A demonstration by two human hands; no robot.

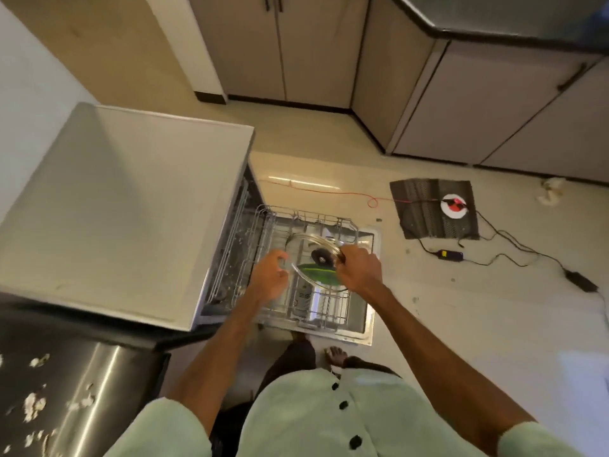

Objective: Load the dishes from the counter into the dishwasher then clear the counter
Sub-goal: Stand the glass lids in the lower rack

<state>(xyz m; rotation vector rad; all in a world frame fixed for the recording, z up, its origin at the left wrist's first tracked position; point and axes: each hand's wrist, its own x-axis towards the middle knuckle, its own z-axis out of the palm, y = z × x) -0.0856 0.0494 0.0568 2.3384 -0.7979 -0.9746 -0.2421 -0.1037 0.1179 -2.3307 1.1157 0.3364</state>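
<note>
In right grip [357,268], glass lid [320,257]

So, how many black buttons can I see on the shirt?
3, in a line down the shirt front: top button, middle button, lowest button near the bottom edge. More may be hidden out of frame.

We stand before the grey box-shaped dishwasher [125,206], its body to our left and its silver wire rack [316,308] drawn out to the right over the lowered metal door [369,324]. Above the rack, between our hands, is the round glass lid [316,255]. Our right hand [357,268] grips its right rim, and our left hand [270,275] is just beside its left edge. Right of the door, a dark square mat [425,209] lies on the floor with a round white disc [454,206] on it. Beige flat-fronted cabinets [316,47] stand behind.
</note>
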